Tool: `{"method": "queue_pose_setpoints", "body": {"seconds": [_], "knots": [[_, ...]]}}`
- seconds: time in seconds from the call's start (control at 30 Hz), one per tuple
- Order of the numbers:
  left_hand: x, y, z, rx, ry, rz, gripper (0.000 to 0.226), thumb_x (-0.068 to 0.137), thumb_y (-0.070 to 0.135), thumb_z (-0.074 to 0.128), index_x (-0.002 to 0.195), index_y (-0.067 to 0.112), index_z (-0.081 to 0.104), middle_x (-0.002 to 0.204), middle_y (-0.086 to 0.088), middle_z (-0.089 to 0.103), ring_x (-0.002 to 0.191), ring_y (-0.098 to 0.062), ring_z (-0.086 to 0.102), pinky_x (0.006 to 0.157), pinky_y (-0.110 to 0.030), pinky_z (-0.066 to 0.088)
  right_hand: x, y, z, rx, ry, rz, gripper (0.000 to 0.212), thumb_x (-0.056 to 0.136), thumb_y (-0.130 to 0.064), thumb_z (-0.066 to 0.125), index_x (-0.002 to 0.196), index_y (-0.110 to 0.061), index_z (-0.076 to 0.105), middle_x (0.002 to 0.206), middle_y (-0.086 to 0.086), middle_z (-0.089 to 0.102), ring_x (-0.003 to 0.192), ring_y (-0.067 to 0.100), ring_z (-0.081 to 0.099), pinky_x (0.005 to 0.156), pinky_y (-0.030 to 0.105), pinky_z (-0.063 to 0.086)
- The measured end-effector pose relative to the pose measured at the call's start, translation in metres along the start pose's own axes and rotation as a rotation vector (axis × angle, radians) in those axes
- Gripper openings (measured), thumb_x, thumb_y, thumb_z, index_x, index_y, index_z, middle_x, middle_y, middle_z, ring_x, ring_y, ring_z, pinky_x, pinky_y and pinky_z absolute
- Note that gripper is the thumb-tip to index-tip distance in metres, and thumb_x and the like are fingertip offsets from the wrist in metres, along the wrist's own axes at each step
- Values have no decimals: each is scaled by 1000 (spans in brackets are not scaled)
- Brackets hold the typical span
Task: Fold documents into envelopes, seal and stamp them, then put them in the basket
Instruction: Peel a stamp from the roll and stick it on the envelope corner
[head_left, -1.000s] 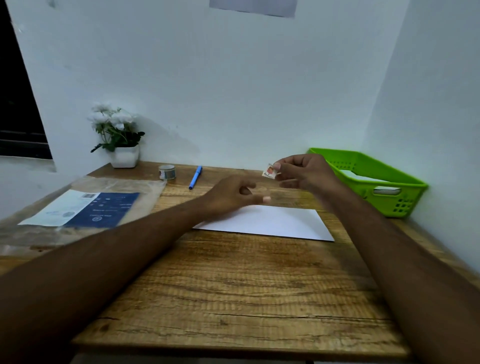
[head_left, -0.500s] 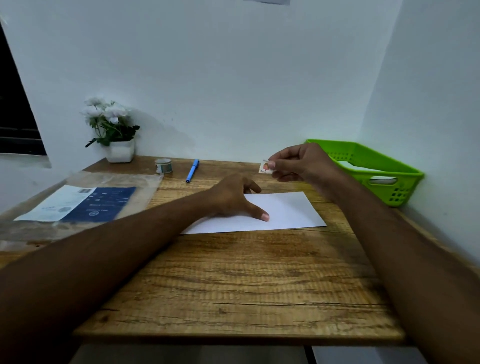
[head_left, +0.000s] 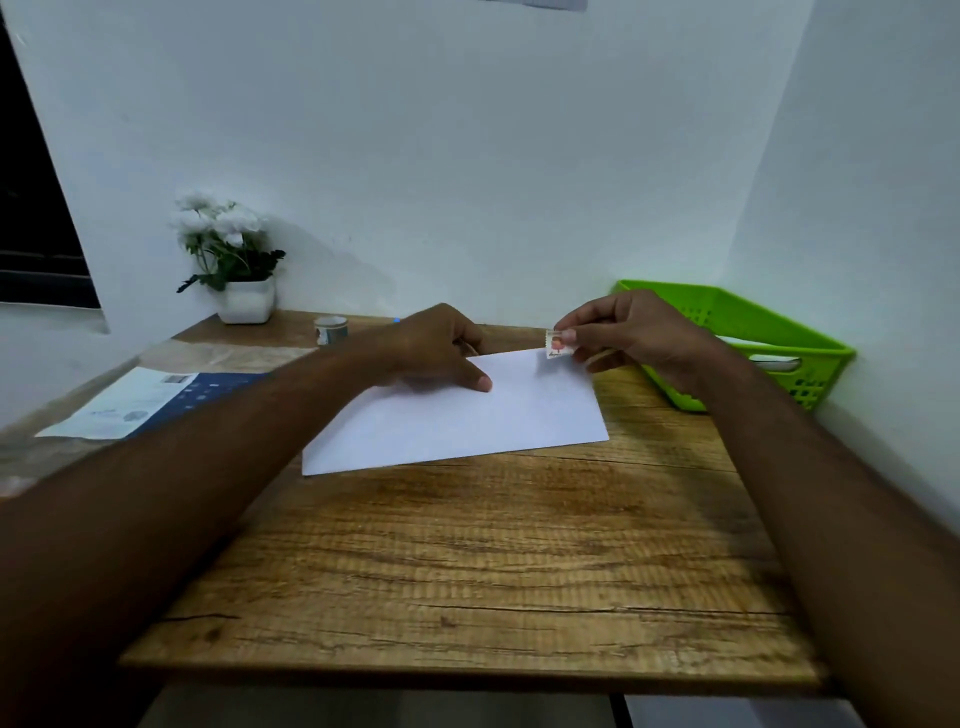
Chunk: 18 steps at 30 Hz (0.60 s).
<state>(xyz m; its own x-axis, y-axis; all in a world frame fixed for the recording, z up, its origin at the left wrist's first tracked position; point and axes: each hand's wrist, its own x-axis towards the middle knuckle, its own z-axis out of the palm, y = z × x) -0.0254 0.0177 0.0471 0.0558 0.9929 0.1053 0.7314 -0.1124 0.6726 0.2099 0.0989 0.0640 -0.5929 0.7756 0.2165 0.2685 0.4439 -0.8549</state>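
Thumb and forefinger of the right hand (head_left: 639, 338) pinched a small scallop-edged stamp (head_left: 558, 344) at the far right corner of the white envelope (head_left: 467, 415). The left hand (head_left: 431, 348) rested palm down on the envelope, fingers loosely bent, thumb flat. The envelope lay askew on the rough-grained wooden table (head_left: 467, 571), with a green slotted plastic basket (head_left: 727, 312) near it in the white-walled corner.

You can read no word here: the print on the blue-and-white sheet (head_left: 156, 400) near the left edge of the worktop (head_left: 467, 571) is blurred, and the stamp (head_left: 557, 345) lettering is too small.
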Motion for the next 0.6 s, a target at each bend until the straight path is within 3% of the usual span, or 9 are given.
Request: {"method": "queue_pose_setpoints", "body": {"seconds": [0.17,0.3,0.47,0.6], "knots": [[-10,3,-24,34,-80,34,21,78,9,77,94,21,74,76,14,72,66,-1,66,58,-14,48,1,1,3,5,-27,20,13,83,-14,74,95,-13,76,94,10,76,79,14,70,66,23,55],[-13,3,-28,33,-116,40,25,78,2,74,97,17,72,91,3,75,78,-10,71,64,-20,53,1,1,5,14,-45,38,15,85,-11,72,99,-7,74,97,12,75,81,15,71,69,26,57],[-9,1,-22,20,-111,18,28,77,-1,73,102,12,70,94,0,75,83,-14,72,74,-29,58,0,0,7,31,-55,43,16,83,-8,73,99,-6,73,96,12,75,82,17,71,78,33,58],[-8,1,-21,5,-105,11,29,77,-2,72,102,14,70,93,0,75,82,-13,72,71,-27,57,-1,1,5,74,-71,28,29,78,-3,76,107,-6,71,92,16,70,86,22,68,82,37,58]]}}
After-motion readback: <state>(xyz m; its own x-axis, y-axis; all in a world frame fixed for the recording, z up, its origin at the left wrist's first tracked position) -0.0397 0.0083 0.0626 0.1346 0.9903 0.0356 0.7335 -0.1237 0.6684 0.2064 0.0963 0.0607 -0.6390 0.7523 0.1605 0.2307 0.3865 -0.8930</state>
